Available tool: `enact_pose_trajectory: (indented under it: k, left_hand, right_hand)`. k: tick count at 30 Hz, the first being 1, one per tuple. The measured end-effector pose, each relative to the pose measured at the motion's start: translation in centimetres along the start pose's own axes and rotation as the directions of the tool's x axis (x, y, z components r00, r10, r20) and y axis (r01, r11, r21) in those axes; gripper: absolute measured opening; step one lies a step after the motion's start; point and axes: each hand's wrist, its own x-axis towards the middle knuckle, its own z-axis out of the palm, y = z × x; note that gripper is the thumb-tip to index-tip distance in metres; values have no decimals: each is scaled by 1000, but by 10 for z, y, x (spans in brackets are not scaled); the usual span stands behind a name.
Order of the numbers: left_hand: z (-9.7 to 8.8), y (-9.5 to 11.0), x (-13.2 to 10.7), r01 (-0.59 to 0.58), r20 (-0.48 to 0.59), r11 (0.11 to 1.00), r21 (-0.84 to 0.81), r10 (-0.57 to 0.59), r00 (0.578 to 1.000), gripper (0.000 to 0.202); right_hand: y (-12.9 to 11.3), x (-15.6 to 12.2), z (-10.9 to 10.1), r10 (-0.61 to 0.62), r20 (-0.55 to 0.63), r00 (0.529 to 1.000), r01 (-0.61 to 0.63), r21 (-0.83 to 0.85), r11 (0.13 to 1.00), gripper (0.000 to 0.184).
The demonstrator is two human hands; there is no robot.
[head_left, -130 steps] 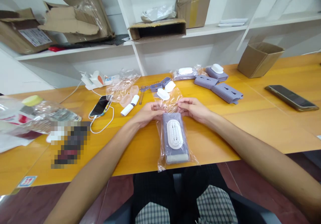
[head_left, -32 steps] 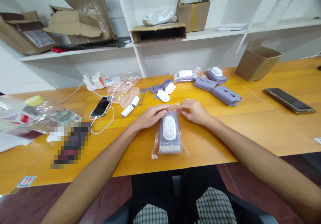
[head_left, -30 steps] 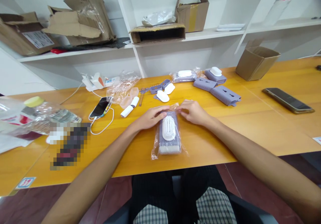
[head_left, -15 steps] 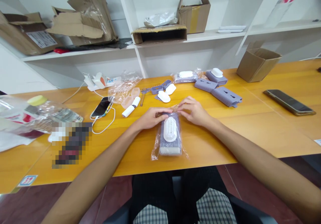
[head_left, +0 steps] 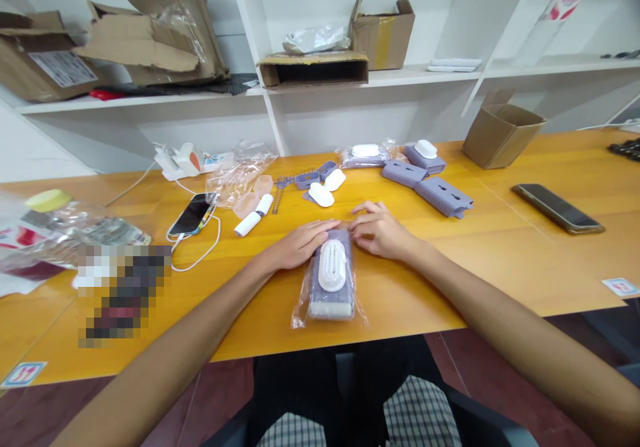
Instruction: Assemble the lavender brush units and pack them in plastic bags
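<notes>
A purple box-shaped holder with a white ribbed oval piece [head_left: 333, 265] on its face lies in a clear plastic bag [head_left: 301, 303] on the table in front of me. My left hand [head_left: 300, 243] rests along its far left corner, fingers stretched out and nearly together over the bag's far end. At the far right corner is my right hand [head_left: 379, 230]. Its fingers are loosely bent and apart, and I see nothing held in them. Whether the right fingertips touch the bag is unclear.
Beyond my hands lie white oval pieces [head_left: 321, 195], perforated purple shells [head_left: 444, 195] and another bagged purple holder [head_left: 365, 160]. A charging phone [head_left: 194, 215] and a bottle with a yellow cap [head_left: 49, 200] are left; a dark phone [head_left: 557, 208] and an open cardboard box [head_left: 503, 133] are right.
My left fingers have straightened over the bag's far end. My right fingers have loosened from the bag's far edge and spread apart. The camera view has shifted slightly.
</notes>
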Motion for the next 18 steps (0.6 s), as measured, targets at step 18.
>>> enact_pose_trajectory:
  k: [18]
  left_hand:
    - [8,9,-28,47,98,959,280,-78,992,68]
  right_hand:
    - [-33,-21,-2,138,226,964,-134,-34,990,32]
